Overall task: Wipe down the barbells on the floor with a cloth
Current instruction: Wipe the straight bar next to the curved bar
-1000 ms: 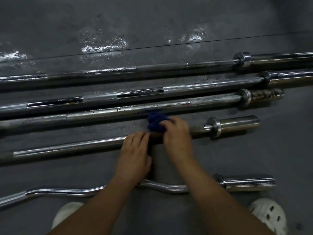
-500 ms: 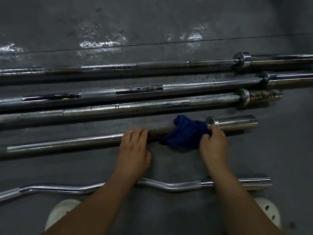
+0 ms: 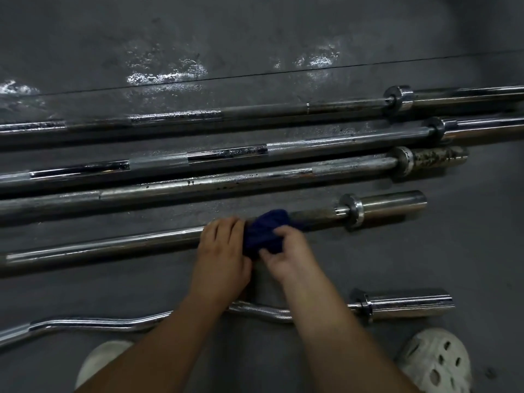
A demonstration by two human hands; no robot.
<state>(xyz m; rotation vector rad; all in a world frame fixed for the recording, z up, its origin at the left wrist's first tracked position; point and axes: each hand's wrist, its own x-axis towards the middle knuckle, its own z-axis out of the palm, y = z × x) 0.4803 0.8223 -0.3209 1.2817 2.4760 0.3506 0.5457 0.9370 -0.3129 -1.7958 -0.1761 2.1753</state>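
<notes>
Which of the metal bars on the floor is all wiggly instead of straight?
The curl bar, the one nearest the person's shoes. Its shaft bends in waves, while the four bars beyond it run straight.

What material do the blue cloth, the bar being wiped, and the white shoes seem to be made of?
Blue cloth: soft woven or knitted fabric, probably cotton or microfibre; it bunches and folds.
Wiped bar: metal, likely chromed steel; it gives bright mirror-like reflections, duller near the collar.
White shoe: apparently moulded foam or rubber; matte, with round punched holes.
</notes>
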